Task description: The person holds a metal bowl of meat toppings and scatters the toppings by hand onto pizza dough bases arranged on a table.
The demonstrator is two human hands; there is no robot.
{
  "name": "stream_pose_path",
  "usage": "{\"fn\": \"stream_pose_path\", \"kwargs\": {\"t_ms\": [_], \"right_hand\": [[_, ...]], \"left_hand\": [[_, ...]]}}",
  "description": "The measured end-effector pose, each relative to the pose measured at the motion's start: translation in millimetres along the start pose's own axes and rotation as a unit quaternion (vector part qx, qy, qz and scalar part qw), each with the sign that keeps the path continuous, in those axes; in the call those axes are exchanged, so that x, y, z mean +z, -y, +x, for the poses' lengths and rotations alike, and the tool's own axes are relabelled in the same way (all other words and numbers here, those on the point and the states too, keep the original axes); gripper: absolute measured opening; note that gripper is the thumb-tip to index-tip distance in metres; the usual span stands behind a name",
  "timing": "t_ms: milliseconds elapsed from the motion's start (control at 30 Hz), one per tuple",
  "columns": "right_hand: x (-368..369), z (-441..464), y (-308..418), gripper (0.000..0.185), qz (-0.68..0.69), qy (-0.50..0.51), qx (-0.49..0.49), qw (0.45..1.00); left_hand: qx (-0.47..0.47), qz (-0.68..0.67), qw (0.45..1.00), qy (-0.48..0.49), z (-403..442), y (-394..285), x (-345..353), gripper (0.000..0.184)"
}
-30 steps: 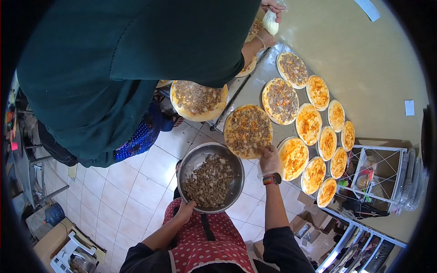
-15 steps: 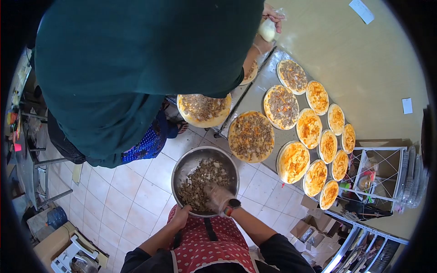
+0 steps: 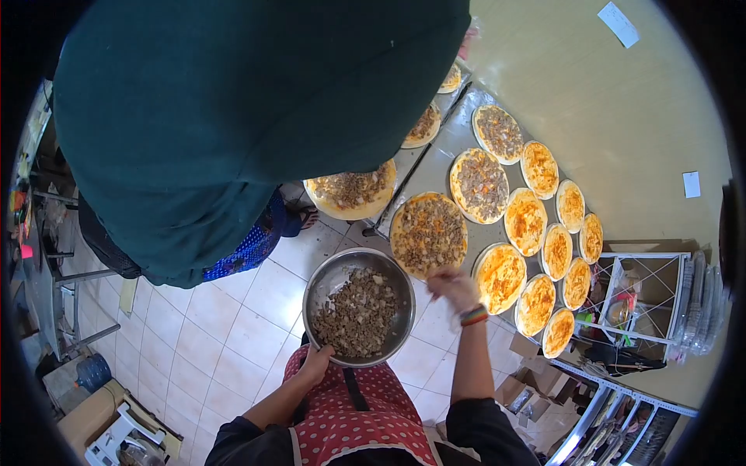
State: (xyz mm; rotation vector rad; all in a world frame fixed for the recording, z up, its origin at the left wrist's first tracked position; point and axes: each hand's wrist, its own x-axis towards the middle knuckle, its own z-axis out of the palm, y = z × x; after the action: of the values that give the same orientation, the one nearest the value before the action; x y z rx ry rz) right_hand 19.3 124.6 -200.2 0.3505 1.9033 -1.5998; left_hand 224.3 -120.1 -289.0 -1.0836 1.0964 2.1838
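Observation:
My left hand (image 3: 315, 366) is closed on the near rim of a steel mixing bowl (image 3: 403, 299), held in front of my apron. Loose chopped meat topping (image 3: 359, 314) fills the bowl's bottom. My right hand (image 3: 453, 289), in a clear plastic glove, is to the right of the bowl, at the near edge of a topped pizza (image 3: 429, 231). Its fingers are bunched together and slightly blurred; what they hold is hidden. Beside that pizza, another meat-topped pizza (image 3: 479, 186) and a sauce-covered pizza base (image 3: 500, 277) lie on the table.
Several sauced bases (image 3: 558, 252) line the table's right side. A co-worker in a dark green garment (image 3: 225, 116) stands close on the left, partly covering other topped pizzas (image 3: 353, 189). A metal rack (image 3: 645, 295) stands at the right, with cardboard boxes (image 3: 544, 378) below.
My right hand has left the bowl and moved up and right to the topped pizza. The bowl has shifted slightly right in my left hand. The co-worker's hands are now mostly hidden.

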Motion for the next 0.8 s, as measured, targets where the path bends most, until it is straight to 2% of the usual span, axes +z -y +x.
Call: {"fn": "stream_pose_path", "kwargs": {"t_ms": [67, 133, 167, 233, 367, 433, 467, 533, 567, 633, 700, 800], "right_hand": [[-31, 16, 8, 0.014, -0.029, -0.080, -0.025, 0.996], [-61, 41, 2, 0.012, -0.115, -0.167, -0.037, 0.979], [-69, 52, 1, 0.012, -0.115, -0.167, -0.035, 0.979], [-83, 70, -8, 0.013, -0.359, -0.236, -0.108, 0.896], [-96, 81, -35, 0.017, -0.441, -0.214, -0.102, 0.865], [-58, 43, -2, 0.016, -0.500, -0.216, -0.009, 0.839], [-50, 38, -10, 0.016, -0.501, -0.216, -0.008, 0.838], [-38, 30, -28, 0.013, -0.554, -0.242, -0.108, 0.789], [-35, 28, -32, 0.013, -0.554, -0.243, -0.108, 0.789], [-25, 26, -32, 0.009, -0.483, -0.288, -0.219, 0.797], [-11, 30, -17, 0.009, -0.467, -0.272, -0.220, 0.812], [17, 48, 10, 0.010, -0.448, -0.233, -0.239, 0.829]], "left_hand": [[-0.002, 0.016, 1.000, -0.003, 0, -4, 2, 0.034], [-0.004, 0.032, 0.999, -0.006, 1, -1, 1, 0.034], [-0.016, 0.044, 0.999, -0.007, 5, 4, -2, 0.034], [-0.030, 0.056, 0.998, -0.009, 4, 3, 2, 0.035], [-0.007, 0.008, 1.000, -0.007, 5, 4, 10, 0.034], [-0.007, -0.004, 1.000, -0.004, 6, 6, 12, 0.034], [-0.003, -0.005, 1.000, -0.005, 4, 3, 16, 0.034], [0.000, -0.006, 1.000, -0.004, 5, 2, 20, 0.034], [-0.004, 0.003, 1.000, -0.006, 7, 4, 21, 0.033], [-0.005, 0.010, 1.000, -0.010, 12, 8, 19, 0.032], [0.000, -0.015, 1.000, 0.016, 14, 13, 17, 0.036], [-0.028, 0.019, 0.999, 0.005, 8, 0, 21, 0.033]]}}
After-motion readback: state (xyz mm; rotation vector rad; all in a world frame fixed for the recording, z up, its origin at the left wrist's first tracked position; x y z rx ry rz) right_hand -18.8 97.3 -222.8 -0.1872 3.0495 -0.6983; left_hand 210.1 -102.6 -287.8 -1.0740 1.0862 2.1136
